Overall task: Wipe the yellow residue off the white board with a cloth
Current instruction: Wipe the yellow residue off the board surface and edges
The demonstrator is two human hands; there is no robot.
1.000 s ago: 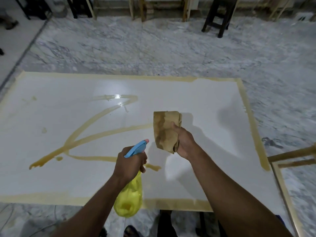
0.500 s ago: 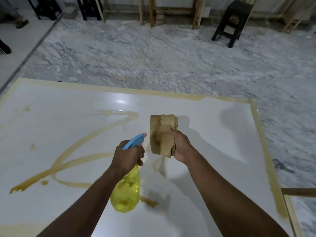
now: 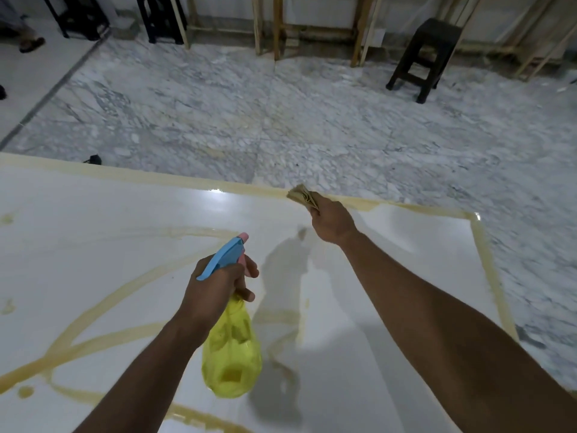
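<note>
**Cloth at the board's far edge**

The right hand (image 3: pixel 332 220) grips the folded cloth (image 3: pixel 303 196) at twelve o'clock, on the white board's (image 3: pixel 93 220) yellow border. The left hand (image 3: pixel 215 289), at six o'clock, curls its fingers round a yellow spray bottle (image 3: pixel 231 360). Yellow residue (image 3: pixel 103 307) streaks lie toward nine o'clock.

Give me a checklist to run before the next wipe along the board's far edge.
1. Cloth gripped in right hand: ok.
2. Cloth at the far edge residue band: ok.
3. Cloth pressed flat on the white board: cannot tell.
4. Spray bottle held in left hand, away from the cloth: ok.
5. Yellow streaks at the board's middle removed: not ok.
</note>
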